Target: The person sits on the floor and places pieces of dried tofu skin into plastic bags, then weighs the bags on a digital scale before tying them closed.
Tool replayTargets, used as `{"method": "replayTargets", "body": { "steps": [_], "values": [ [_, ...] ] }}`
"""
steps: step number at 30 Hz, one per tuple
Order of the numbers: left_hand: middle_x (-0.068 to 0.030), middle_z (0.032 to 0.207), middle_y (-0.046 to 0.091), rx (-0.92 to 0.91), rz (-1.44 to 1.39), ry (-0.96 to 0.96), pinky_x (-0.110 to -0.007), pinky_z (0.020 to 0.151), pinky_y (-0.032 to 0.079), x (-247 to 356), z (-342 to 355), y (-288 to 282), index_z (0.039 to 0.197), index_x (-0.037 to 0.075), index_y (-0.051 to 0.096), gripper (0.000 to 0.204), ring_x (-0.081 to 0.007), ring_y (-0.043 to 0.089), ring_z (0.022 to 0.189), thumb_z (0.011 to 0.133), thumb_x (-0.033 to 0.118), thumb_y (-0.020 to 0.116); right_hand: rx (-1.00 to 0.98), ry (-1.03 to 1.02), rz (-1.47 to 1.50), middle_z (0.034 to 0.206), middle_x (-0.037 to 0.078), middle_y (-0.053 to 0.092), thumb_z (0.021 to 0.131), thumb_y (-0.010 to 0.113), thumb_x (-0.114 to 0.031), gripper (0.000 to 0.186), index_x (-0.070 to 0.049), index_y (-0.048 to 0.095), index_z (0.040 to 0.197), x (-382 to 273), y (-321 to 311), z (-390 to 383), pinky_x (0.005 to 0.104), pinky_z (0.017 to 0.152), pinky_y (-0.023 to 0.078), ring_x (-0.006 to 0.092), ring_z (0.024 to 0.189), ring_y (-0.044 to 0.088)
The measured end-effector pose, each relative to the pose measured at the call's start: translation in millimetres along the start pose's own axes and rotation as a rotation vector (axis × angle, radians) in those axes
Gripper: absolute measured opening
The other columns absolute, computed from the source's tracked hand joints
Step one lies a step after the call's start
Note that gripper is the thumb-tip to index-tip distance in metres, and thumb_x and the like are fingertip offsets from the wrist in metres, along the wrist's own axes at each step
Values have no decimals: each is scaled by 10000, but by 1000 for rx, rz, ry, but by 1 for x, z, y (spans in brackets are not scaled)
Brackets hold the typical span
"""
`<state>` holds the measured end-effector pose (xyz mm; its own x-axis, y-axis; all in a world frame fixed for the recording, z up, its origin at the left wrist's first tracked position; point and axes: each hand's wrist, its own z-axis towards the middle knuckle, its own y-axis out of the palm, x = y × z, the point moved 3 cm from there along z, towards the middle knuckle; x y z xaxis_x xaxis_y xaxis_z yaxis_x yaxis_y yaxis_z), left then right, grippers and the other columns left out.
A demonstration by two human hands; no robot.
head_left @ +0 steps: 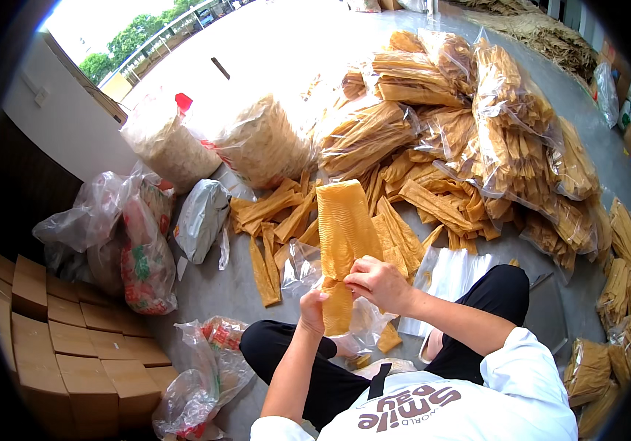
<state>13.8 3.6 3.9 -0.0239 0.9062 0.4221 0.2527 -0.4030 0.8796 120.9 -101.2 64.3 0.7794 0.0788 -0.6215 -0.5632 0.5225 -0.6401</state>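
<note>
A long, flat, amber-yellow dried sheet [348,220] with a ribbed surface stands up in front of my lap. My left hand [313,312] is closed on its lower left edge, thumb against the face. Closer to its middle, my right hand [380,284] pinches the sheet, which creases between the two hands. Its lower end hangs below my fingers. Just beyond it, similar loose pieces [271,202] lie scattered on the floor. Flat clear plastic bags [444,283] rest by my right knee, and a crumpled clear bag [300,266] lies to the left of the sheet.
Clear bags packed with the same sheets [510,110] are piled high at the far right. Two big full sacks [172,143] stand at the far left, near a white-grey bag [203,220]. Cardboard boxes [84,334] fill the near left. More bundles [591,375] lie at the right.
</note>
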Motion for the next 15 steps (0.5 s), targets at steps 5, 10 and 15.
{"method": "replayTargets", "body": {
  "steps": [5,10,15],
  "values": [
    [-156,1158,502,-24,-16,-23,-351,954,377,-2,2,0,1238,-19,391,673,-262,512,1034,613,202,510,38,50,23,770,82,575,738,647,-99,102,-24,646,808,4,4,-4,317,657,478,240,746,562],
    [-157,1154,504,-7,-65,-32,-347,930,401,-2,1,0,1236,-23,392,676,-261,523,1017,610,202,511,22,66,50,775,83,578,730,648,-80,97,-19,648,807,1,3,-3,315,665,477,236,748,564],
    [-158,1152,508,-16,-31,-43,-344,907,420,-3,2,-8,1234,-25,397,667,-263,531,1007,615,196,509,51,31,-25,775,100,576,728,636,-63,119,-1,639,829,-4,8,-8,316,671,478,246,755,566]
  ]
}}
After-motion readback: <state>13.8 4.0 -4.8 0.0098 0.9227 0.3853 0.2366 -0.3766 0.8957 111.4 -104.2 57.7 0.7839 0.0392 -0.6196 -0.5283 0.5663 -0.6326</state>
